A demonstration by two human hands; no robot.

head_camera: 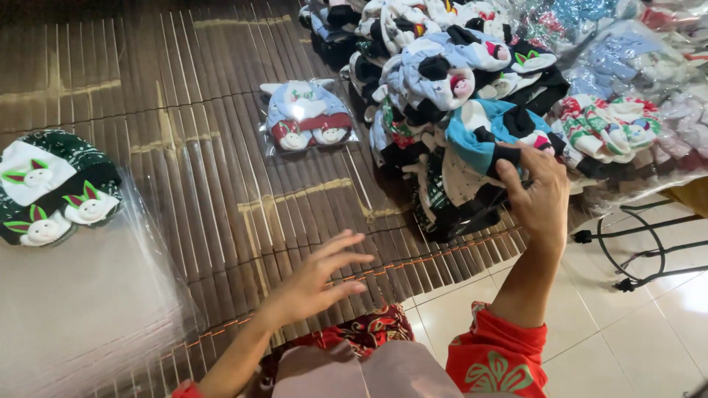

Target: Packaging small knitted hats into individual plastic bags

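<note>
Dark bamboo mat [184, 110] over white floor tiles [649, 339].

**A:** ok so what else is lying around there?

**B:** dark slatted bamboo mat [184, 147] over most of the floor, pale floor tiles [627, 339] on the right. One sealed clear packet of light blue socks with a red band [306, 118] sits alone mid-mat.

**A:** and far left?

**B:** dark green and white bunny-face socks [51, 188] on top of a stack of clear plastic bags [81, 302]. Bagged sock bundles [634, 81] along the top right, plus a black wire stand [641, 247] on the tiles.
</note>
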